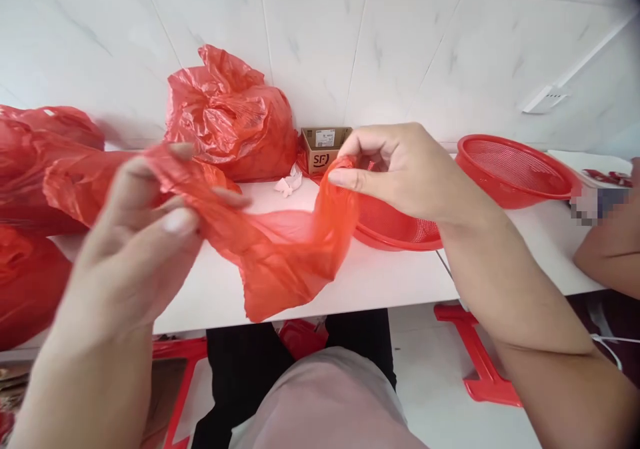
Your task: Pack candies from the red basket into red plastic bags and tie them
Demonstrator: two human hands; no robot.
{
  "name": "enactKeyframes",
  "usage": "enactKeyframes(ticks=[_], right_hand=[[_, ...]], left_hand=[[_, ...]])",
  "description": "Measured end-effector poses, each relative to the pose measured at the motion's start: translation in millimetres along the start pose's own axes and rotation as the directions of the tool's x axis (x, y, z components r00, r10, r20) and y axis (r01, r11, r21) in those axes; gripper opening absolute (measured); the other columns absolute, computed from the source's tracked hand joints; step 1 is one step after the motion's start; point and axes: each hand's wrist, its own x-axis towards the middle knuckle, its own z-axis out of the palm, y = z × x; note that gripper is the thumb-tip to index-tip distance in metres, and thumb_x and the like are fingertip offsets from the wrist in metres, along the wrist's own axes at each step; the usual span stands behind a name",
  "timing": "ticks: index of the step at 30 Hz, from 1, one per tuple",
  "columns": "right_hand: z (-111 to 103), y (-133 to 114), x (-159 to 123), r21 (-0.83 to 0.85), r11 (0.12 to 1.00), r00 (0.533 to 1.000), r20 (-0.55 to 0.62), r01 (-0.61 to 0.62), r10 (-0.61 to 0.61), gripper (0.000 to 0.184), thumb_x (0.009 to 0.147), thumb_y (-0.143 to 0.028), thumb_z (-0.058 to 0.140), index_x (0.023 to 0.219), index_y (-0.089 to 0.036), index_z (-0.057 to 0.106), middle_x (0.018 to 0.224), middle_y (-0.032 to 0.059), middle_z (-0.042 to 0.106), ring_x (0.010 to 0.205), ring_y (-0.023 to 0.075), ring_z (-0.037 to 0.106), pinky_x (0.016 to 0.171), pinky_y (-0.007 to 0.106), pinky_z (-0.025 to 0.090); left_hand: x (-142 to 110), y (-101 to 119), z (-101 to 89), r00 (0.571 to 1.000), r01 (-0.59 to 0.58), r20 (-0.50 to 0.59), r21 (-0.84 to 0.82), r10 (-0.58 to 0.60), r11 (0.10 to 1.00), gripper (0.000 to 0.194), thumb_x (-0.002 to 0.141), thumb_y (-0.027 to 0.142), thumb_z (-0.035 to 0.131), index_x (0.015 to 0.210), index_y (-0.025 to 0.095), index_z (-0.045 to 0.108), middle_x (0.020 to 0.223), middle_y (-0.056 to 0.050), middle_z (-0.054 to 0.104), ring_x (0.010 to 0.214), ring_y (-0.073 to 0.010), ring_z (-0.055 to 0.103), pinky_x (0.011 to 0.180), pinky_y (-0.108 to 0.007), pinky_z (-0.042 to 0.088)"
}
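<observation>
A thin red plastic bag (285, 262) hangs stretched between my two hands above the front of the white table. My left hand (145, 236) pinches one end of it, with the fingers slightly blurred. At the other end, my right hand (390, 162) grips a gathered edge between thumb and fingers. The bag sags in the middle and looks flat. Behind my right hand sits a red plastic basket (400, 229), partly hidden by the hand and the bag.
A large full red bag (230, 116) stands against the tiled wall, beside a small cardboard box (325, 146) and crumpled white paper (289, 181). More red bags (30, 169) crowd the left. Another red basket (515, 169) lies at right, near another person's arm (610, 249).
</observation>
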Motion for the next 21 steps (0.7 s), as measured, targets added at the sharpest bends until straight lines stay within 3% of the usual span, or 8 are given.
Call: enactKeyframes(ticks=[2,4,6,8,11,14,17,21], right_hand=[[8,-13,10,-0.014,0.998,0.998,0.014,0.066,-0.066,0.012,0.087,-0.027,0.066,0.079,-0.019,0.067,0.078,-0.0051,0.064,0.071,0.0079,0.057,0.066,0.024,0.047],[19,-24,20,-0.028,0.99,0.988,0.075,0.135,-0.132,0.011,0.087,-0.026,0.068,0.079,-0.018,0.068,0.079,-0.0043,0.063,0.073,0.0084,0.057,0.068,0.025,0.047],[31,-31,30,-0.034,0.984,0.973,0.154,0.177,-0.17,0.012,0.085,-0.026,0.07,0.077,-0.017,0.069,0.082,-0.0021,0.061,0.075,0.01,0.058,0.071,0.027,0.048],[42,-28,39,0.0,0.983,0.965,0.19,0.181,-0.178,0.012,0.085,-0.028,0.07,0.079,-0.018,0.07,0.088,0.0003,0.06,0.082,0.0122,0.059,0.076,0.029,0.049],[52,-5,44,0.117,0.983,0.976,0.149,0.141,-0.158,0.014,0.088,-0.031,0.067,0.097,-0.021,0.068,0.101,0.002,0.06,0.091,0.014,0.059,0.083,0.031,0.049],[55,21,38,0.258,0.965,0.98,0.178,0.04,-0.088,0.018,0.09,-0.026,0.061,0.107,-0.021,0.06,0.095,0.0011,0.063,0.088,0.0138,0.061,0.082,0.033,0.05],[52,27,21,0.374,0.927,0.977,0.208,-0.034,-0.048,0.012,0.092,-0.023,0.058,0.103,-0.02,0.056,0.089,-0.0001,0.063,0.084,0.0125,0.062,0.081,0.032,0.052],[46,15,3,0.45,0.893,0.97,0.222,-0.009,-0.102,0.02,0.087,-0.026,0.067,0.102,-0.022,0.056,0.093,-0.0003,0.062,0.085,0.0118,0.062,0.079,0.029,0.052]], left_hand=[[11,4,10.0,0.964,0.13,0.248,-0.144,-0.091,0.981,0.058,0.084,0.034,0.061,0.138,0.031,0.039,0.078,0.005,0.064,0.075,-0.0155,0.068,0.074,-0.038,0.059],[21,6,20.1,0.87,0.247,0.464,-0.115,-0.168,0.962,0.051,0.082,0.031,0.067,0.128,0.027,0.046,0.068,0.008,0.059,0.059,-0.0103,0.061,0.059,-0.026,0.054],[31,6,27.9,0.781,0.274,0.584,-0.002,-0.222,0.962,0.025,0.081,0.03,0.068,0.101,0.022,0.056,0.063,0.008,0.051,0.051,-0.0062,0.048,0.049,-0.02,0.044],[38,6,32.3,0.745,0.282,0.611,0.072,-0.266,0.957,0.018,0.086,0.03,0.062,0.074,0.02,0.052,0.057,0.008,0.037,0.048,-0.0046,0.033,0.046,-0.019,0.034],[44,1,32.8,0.762,0.354,0.572,0.024,-0.304,0.935,0.032,0.097,0.038,0.044,0.071,0.021,0.051,0.055,0.008,0.02,0.048,-0.006,0.019,0.046,-0.022,0.023],[46,-9,30.8,0.771,0.4,0.555,-0.039,-0.313,0.916,0.035,0.097,0.049,0.042,0.081,0.021,0.056,0.055,0.008,0.021,0.045,-0.0064,0.02,0.046,-0.023,0.022],[48,-20,29.8,0.801,0.381,0.519,-0.054,-0.3,0.923,0.037,0.095,0.052,0.045,0.084,0.02,0.06,0.052,0.006,0.04,0.044,-0.0082,0.035,0.047,-0.025,0.033],[51,-27,25.4,0.839,0.271,0.502,-0.047,-0.212,0.961,0.033,0.093,0.046,0.049,0.096,0.02,0.069,0.079,-0.005,0.069,0.067,-0.0171,0.062,0.068,-0.034,0.052]])
